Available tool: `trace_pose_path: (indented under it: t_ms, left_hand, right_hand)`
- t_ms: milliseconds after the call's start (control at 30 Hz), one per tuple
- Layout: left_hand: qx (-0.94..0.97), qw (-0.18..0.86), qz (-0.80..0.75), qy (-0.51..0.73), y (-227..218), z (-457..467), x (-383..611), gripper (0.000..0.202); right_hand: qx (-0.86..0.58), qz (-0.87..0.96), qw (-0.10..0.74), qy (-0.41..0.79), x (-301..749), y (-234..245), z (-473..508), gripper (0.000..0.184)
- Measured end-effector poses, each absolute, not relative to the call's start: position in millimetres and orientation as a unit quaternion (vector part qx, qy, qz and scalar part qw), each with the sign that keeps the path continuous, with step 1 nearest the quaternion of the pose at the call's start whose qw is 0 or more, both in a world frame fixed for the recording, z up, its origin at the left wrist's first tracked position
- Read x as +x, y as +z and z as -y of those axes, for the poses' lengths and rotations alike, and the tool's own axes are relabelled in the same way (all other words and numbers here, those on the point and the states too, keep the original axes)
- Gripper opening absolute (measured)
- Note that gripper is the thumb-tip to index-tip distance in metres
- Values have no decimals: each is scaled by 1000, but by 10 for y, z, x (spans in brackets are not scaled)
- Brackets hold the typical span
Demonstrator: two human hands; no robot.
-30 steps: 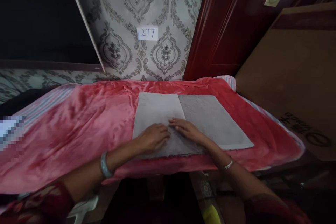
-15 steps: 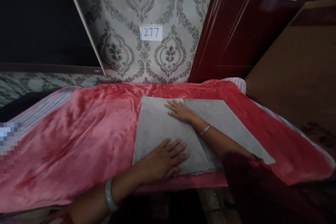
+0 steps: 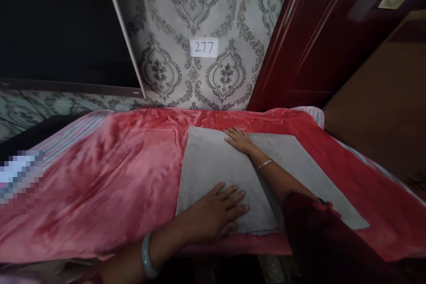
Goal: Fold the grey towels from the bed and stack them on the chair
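Note:
A grey cloth [image 3: 213,168], folded with its left half lying over the right part [image 3: 306,173], rests on a red blanket [image 3: 109,173]. My left hand [image 3: 216,211] lies flat with spread fingers on the cloth's near edge; a pale green bangle sits on that wrist. My right hand [image 3: 240,140] reaches across to the cloth's far edge at the fold, fingers stretched flat on it. A thin silver bracelet is on the right wrist, and a dark red sleeve covers the forearm.
The red blanket covers a table with a striped sheet [image 3: 66,131] showing at the left and far right. Behind are patterned wallpaper with a paper label "277" [image 3: 204,47], a dark red door [image 3: 319,40], and a brown cardboard box [image 3: 382,97] at right.
My right hand slid away from me along the fold, from beside the left hand at the near edge to the cloth's far edge. My left hand stayed pressed near the front edge.

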State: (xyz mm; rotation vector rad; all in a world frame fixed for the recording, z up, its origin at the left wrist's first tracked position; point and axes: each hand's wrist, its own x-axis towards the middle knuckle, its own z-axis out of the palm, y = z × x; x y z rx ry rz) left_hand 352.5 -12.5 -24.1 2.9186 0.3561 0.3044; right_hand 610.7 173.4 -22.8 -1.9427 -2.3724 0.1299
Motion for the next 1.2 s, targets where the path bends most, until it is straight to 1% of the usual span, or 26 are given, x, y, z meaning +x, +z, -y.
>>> trace_pose_path:
  t_ms: [133, 200, 267, 333, 433, 500, 633, 800, 933, 1033, 1133, 1200]
  left_hand:
    - [983, 85, -125, 105, -157, 130, 3526, 55]
    - [982, 77, -129, 113, -84, 162, 3470, 55]
    - [979, 68, -145, 128, -22, 230, 3361, 52]
    - [975, 59, -170, 134, 4, 329, 3218, 50]
    - [973, 48, -199, 111, -51, 488, 3032, 55]
    - [971, 41, -215, 98, -129, 561, 2973, 60]
    - [969, 33, -225, 101, -254, 594, 2966, 66]
    - [972, 22, -209, 108, -315, 561, 2955, 69]
    - [971, 13, -207, 118, -431, 551, 2958, 73]
    - [971, 2, -210, 113, -467, 540, 2976, 71]
    - [972, -3, -207, 108, -419, 521, 2977, 66]
    - [972, -9, -206, 113, -383, 501, 2967, 66]
  right_hand:
    - [-650, 759, 22, 41, 6025, -64, -1682, 60]
    - [-638, 769, 39, 12, 5890, 36, -1598, 60]
    - [-581, 811, 71, -19, 5671, 99, -1448, 60]
    - [-483, 872, 81, -20, 5399, 102, -1249, 59]
    - [-343, 938, 48, 30, 5035, 20, -994, 59]
    - [-306, 950, 32, 58, 4899, -42, -954, 62]
    - [-352, 933, 30, 67, 4865, -103, -1261, 68]
    - [-421, 904, 34, 64, 4899, -118, -1816, 64]
    - [-478, 875, 35, 70, 4894, -136, -2040, 63]
    - [-494, 866, 42, 71, 4903, -160, -2101, 63]
    - [-495, 864, 50, 73, 4906, -166, -2113, 63]
    - [-497, 863, 51, 77, 4891, -139, -2101, 64]
